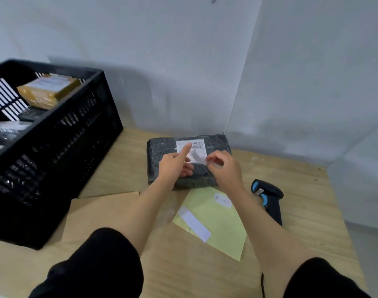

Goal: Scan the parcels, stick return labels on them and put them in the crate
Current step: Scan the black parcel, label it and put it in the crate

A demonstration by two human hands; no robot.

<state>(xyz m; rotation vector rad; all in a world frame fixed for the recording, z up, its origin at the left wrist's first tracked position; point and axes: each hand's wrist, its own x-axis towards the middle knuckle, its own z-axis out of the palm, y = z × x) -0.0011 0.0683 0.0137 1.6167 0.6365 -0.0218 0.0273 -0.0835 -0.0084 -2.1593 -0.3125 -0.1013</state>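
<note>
A dark plastic-wrapped parcel (158,151) lies on the wooden table, a white shipping label (197,145) on its top. My left hand (175,163) rests over the parcel with its index finger stretched onto the shipping label. My right hand (223,166) pinches the lower right edge of a pale sticker (195,157) lying over the label. A yellow-green backing sheet (222,222) with white labels lies in front of the parcel. The black crate (61,147) stands at the left and holds a tan box parcel (48,90).
A black and blue barcode scanner (269,198) lies on the table to the right of the sheet. A brown cardboard sheet (102,214) lies under my left forearm beside the crate. White walls close off the table's back and right side.
</note>
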